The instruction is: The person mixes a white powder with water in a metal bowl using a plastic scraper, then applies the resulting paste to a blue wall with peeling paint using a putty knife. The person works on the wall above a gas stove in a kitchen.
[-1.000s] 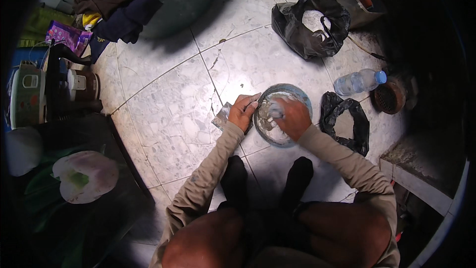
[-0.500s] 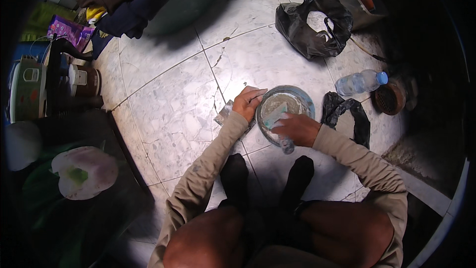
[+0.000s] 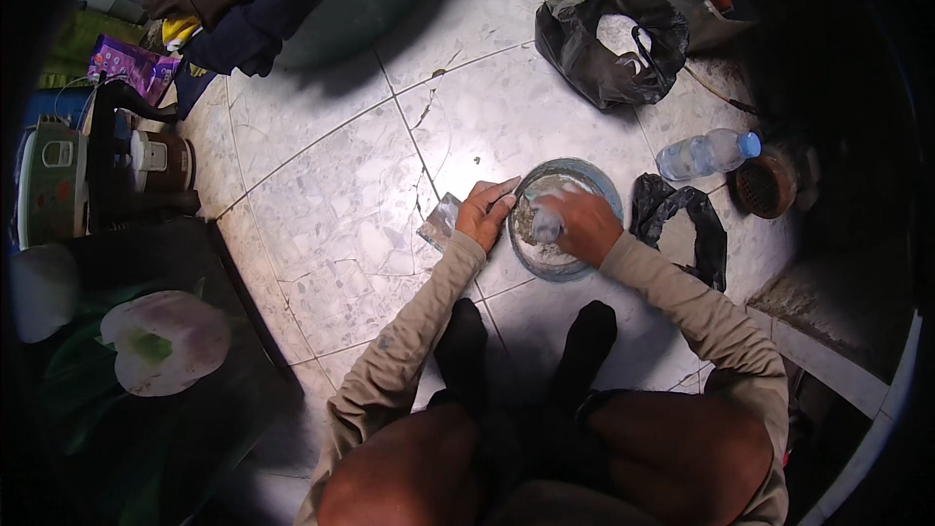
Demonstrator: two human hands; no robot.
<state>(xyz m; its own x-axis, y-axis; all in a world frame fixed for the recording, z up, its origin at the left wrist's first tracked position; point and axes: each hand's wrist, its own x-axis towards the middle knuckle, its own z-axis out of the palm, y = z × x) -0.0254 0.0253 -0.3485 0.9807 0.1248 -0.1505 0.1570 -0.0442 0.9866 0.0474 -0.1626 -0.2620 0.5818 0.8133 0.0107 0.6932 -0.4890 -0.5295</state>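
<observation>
A round, grey-smeared bowl [image 3: 615, 197] rests on the tiled floor in front of my feet, with a pale grey, powdery or pasty mix [image 3: 545, 251] inside. My left hand [image 3: 484, 212] grips its left rim between thumb and fingers. Inside the bowl, my right hand [image 3: 581, 222] is closed around the greyish handle of a scraper [image 3: 546, 225]; its pale green blade is mostly hidden by the hand and blurred. Partly under my left wrist lies a flat metallic plate [image 3: 440, 218].
Right of the bowl are a black plastic bag with grey powder [image 3: 716, 251], a water bottle [image 3: 706, 155] and a brown round pot [image 3: 763, 187]. Farther off sits a larger black bag [image 3: 570, 39]. A dark basin [image 3: 351, 24] stands far left; a flower-printed dark surface [image 3: 263, 331] lies near left.
My right hand has moved up and farther into the bowl, turning the scraper so its handle end now sits over the mix. My left hand stays at the rim.
</observation>
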